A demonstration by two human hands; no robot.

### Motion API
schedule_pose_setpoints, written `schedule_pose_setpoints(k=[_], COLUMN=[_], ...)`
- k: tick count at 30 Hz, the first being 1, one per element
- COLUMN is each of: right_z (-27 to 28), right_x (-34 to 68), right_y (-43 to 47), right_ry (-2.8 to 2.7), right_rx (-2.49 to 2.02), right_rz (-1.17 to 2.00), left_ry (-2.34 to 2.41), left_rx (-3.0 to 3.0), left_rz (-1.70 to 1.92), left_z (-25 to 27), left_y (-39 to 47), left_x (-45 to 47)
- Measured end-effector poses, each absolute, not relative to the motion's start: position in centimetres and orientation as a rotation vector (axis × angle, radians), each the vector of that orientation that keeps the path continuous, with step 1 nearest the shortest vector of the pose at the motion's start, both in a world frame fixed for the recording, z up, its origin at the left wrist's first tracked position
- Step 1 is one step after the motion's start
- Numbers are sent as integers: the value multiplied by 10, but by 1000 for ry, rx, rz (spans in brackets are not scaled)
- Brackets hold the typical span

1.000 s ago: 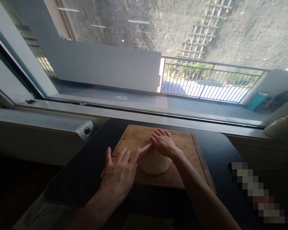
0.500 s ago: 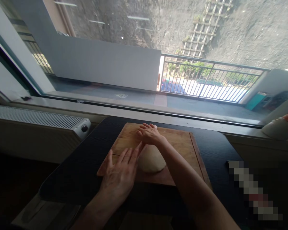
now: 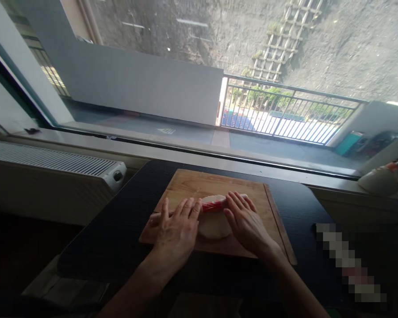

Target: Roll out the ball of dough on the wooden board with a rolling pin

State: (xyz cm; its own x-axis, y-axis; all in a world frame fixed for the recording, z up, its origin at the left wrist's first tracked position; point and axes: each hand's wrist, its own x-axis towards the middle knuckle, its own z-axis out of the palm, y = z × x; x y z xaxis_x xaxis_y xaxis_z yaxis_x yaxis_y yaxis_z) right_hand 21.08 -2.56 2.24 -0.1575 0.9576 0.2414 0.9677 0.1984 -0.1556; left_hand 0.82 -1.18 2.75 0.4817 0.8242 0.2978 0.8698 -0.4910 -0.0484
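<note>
A round of pale dough [image 3: 215, 227] lies on a wooden cutting board [image 3: 192, 179]. Across its top rests a rolling pin [image 3: 212, 206] with a red middle, sloping slightly up to the right. My left hand [image 3: 178, 227] lies on the pin's left part, fingers stretched forward and spread; the pin's tip shows past the thumb side. On the right part of the pin, my right hand [image 3: 248, 223] rests with its fingers extended. Both palms face down, and they partly hide the pin and the dough's sides.
Under the board is a dark table [image 3: 119, 221]. A white radiator [image 3: 53, 161] stands at left, and a window sill [image 3: 172, 157] runs behind. On the right are a pale container [image 3: 378, 179] and a blurred-out strip [image 3: 350, 263].
My right hand has come back from the board's far side to the right of the dough. The rolling pin now lies crosswise, with its red middle exposed. My left hand shifted slightly right.
</note>
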Motion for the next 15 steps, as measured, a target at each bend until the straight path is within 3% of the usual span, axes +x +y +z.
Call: schedule_pose_setpoints(k=[5,8,15], right_z=[43,47,17], right_x=[174,161,192], right_y=[84,104,-26], right_ry=[-2395,-2433,-2078], right_rx=[-1755,-1720,-1844], right_rz=[117,156,-82], left_ry=[-1513,-1519,-1514], left_rx=[-2529,-2521,-2460], left_rz=[-349,-368,-343], left_z=[23,23,32], left_y=[-30,-29,2], left_x=[6,-1,-10])
